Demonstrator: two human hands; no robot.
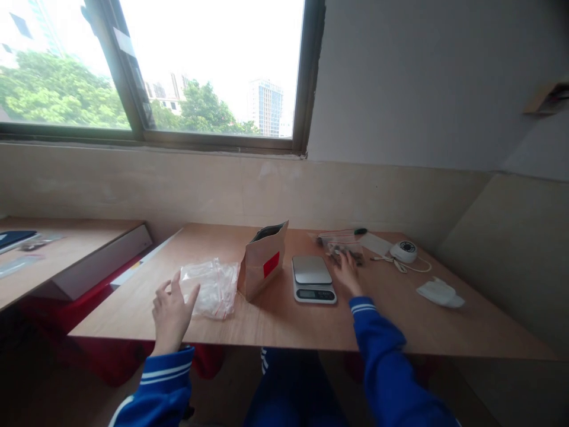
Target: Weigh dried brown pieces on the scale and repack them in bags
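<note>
My left hand hovers by the near left side of a pile of clear zip bags, thumb and fingers apart, with nothing in it. My right hand reaches past the scale to a small filled zip bag with dark contents. Its fingers look spread over that bag; whether they press on it is hard to see. Between my hands a brown paper pouch with a red label stands upright, its top open. A kitchen scale with a metal plate is right of the pouch, with nothing on its plate.
Behind my right hand lie more zip bags and a dark green object. To the right are a white dome camera with a cable and a crumpled white tissue. Another table stands left, across a gap.
</note>
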